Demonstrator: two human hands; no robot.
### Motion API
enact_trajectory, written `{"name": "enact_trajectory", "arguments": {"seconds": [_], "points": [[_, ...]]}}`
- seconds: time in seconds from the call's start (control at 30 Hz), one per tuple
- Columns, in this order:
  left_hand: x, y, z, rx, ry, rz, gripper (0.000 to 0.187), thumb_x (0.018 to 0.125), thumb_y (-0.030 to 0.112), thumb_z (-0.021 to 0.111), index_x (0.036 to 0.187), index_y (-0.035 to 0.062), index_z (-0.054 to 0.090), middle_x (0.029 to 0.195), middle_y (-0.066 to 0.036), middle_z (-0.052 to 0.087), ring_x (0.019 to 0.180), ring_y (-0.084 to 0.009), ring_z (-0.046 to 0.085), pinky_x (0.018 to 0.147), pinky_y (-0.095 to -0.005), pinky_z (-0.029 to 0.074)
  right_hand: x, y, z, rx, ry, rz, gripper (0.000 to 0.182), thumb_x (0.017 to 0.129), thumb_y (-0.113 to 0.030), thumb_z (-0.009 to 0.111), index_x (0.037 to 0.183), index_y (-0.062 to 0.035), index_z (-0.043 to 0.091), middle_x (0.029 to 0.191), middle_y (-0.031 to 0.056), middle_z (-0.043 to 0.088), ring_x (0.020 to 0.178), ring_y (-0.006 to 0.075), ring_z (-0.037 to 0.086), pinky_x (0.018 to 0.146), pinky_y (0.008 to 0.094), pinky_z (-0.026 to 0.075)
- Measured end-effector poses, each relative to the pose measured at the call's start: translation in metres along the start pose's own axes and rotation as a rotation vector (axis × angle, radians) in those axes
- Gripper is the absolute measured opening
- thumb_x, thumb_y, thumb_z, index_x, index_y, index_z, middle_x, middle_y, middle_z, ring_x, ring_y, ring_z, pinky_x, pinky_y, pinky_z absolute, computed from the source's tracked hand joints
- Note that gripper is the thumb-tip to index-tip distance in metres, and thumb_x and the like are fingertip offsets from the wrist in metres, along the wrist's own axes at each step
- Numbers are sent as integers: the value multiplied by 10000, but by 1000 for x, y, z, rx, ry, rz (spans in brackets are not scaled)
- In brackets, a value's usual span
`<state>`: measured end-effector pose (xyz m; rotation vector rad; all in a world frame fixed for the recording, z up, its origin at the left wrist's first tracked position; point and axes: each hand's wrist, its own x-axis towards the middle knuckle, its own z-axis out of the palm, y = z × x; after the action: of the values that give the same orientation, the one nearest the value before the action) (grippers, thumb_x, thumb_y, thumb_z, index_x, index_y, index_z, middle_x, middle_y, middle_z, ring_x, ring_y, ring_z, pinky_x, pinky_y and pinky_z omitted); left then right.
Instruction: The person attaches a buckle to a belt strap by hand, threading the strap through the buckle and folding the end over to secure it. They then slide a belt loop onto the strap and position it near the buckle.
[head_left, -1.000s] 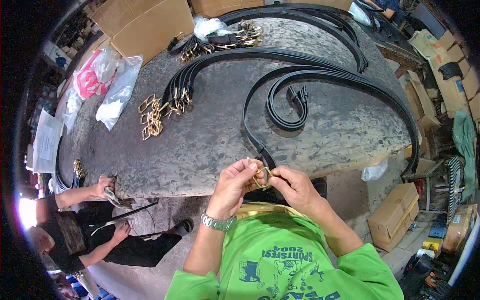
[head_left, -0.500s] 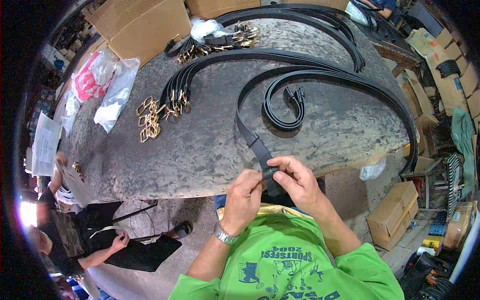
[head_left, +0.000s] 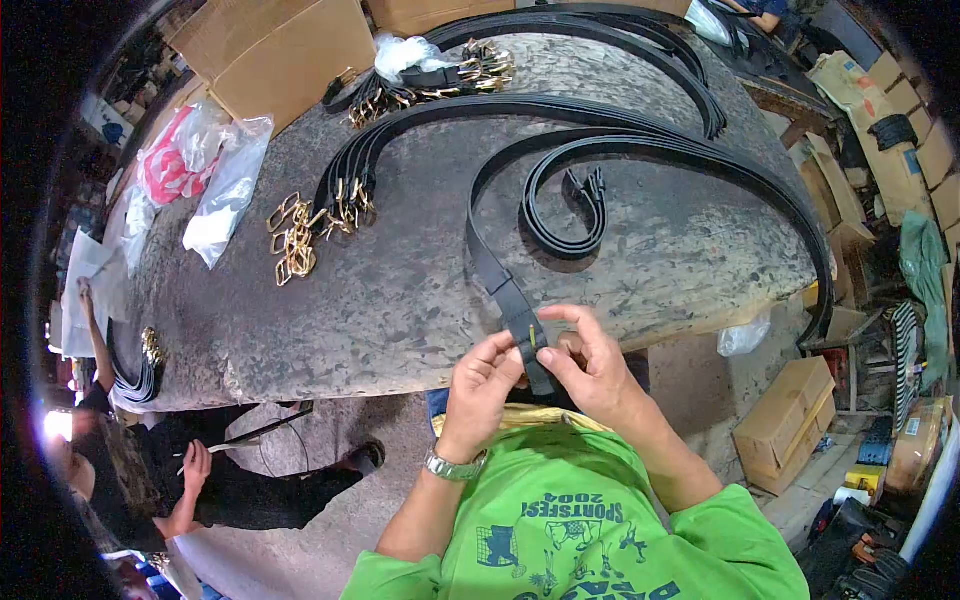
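Black strap (head_left: 515,312) | left hand (head_left: 485,382), right hand (head_left: 592,370) | half-curled, pinching

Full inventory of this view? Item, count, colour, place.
held strap: one, black, centre
fitting: one, gold, on held strap
other straps: many, black, across table
table: one, dark, centre
loose buckles: several, gold, table left
plastic bags: several, clear or pink-white, mostly left
cardboard boxes: several, brown, top and right
other people: at least two, dark clothing, left and top right
shirt: one, green, bottom
watch: one, silver, left wrist
left hand, right hand: bare, on held strap
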<state>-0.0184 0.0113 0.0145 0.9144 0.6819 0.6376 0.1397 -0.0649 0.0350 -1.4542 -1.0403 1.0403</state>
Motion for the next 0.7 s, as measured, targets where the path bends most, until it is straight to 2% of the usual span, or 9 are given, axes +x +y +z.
{"name": "enact_trajectory", "arguments": {"seconds": [0.03, 0.13, 0.23, 0.3, 0.33, 0.4, 0.5, 0.63, 0.7], "points": [[1, 2, -1, -120, -15, -106, 290, 971, 80, 611, 1249, -1, 593, 1065, -11, 677, 871, -71, 614, 786, -242, 515, 0, -2, -1, 1, 2, 2, 400, 943, -86, 620, 1317, -62, 481, 710, 0, 482, 637, 67, 437, 573, 262, 382], [3, 7, -5, -287, -71, -183, 300, 966, 108, 630, 1246, 11, 585, 1078, -20, 678, 870, -74, 618, 788, -248, 518, -1, -5, -2, -140, 13, 51, 379, 938, -117, 630, 1290, -55, 508, 721, 52, 517, 641, 109, 492, 585, 299, 416], [4, 6, -10, -126, -100, -161, 281, 954, 135, 641, 1202, 20, 573, 1092, -65, 684, 966, -134, 657, 850, -306, 541, 2, 14, -1, -220, 98, -115, 318, 933, -142, 638, 1218, -23, 561, 769, 93, 571, 687, 159, 569, 647, 311, 463], [6, 3, -10, -169, -83, -140, 253, 951, 126, 640, 1174, 25, 577, 1090, -70, 686, 971, -141, 659, 872, -321, 539, 4, 26, -9, -311, 55, -394, 261, 947, -115, 635, 1178, 2, 607, 895, 43, 628, 781, 95, 578, 703, 269, 478], [7, 1, -9, -215, -65, -119, 226, 947, 118, 639, 1146, 29, 580, 1087, -75, 687, 976, -148, 662, 893, -336, 538, 0, 28, -9, -310, 59, -390, 261, 947, -115, 635, 1178, 2, 607, 895, 43, 628, 781, 95, 578, 703, 269, 478], [10, 5, -6, -222, -68, -131, 211, 946, 118, 636, 1134, 35, 585, 1086, -75, 689, 977, -156, 665, 897, -339, 537, -11, 27, -8, 143, -17, -10, 209, 955, -138, 643, 1112, -1, 634, 916, 23, 645, 810, 80, 590, 705, 254, 480], [11, 2, -6, -240, -96, -166, 171, 950, 126, 626, 1100, 49, 597, 1081, -74, 694, 970, -167, 670, 897, -344, 538, -15, 18, -15, 235, -23, 163, 163, 945, -155, 670, 1015, -11, 641, 880, -14, 639, 805, 52, 572, 699, 237, 469], [12, 6, -7, -377, -120, -264, 43, 956, 97, 632, 975, 78, 598, 1012, -74, 707, 915, -158, 678, 863, -329, 549, -12, 26, -20, 200, 8, 177, 160, 926, -166, 699, 919, -27, 621, 818, -35, 630, 745, 30, 534, 657, 224, 445], [12, 4, -5, -309, -98, -271, 29, 956, 91, 629, 958, 81, 601, 1011, -72, 709, 918, -157, 677, 869, -340, 550, -11, 30, -21, 27, 46, 148, 220, 885, -199, 728, 853, -13, 614, 692, 2, 586, 641, 68, 508, 578, 269, 428]]}}
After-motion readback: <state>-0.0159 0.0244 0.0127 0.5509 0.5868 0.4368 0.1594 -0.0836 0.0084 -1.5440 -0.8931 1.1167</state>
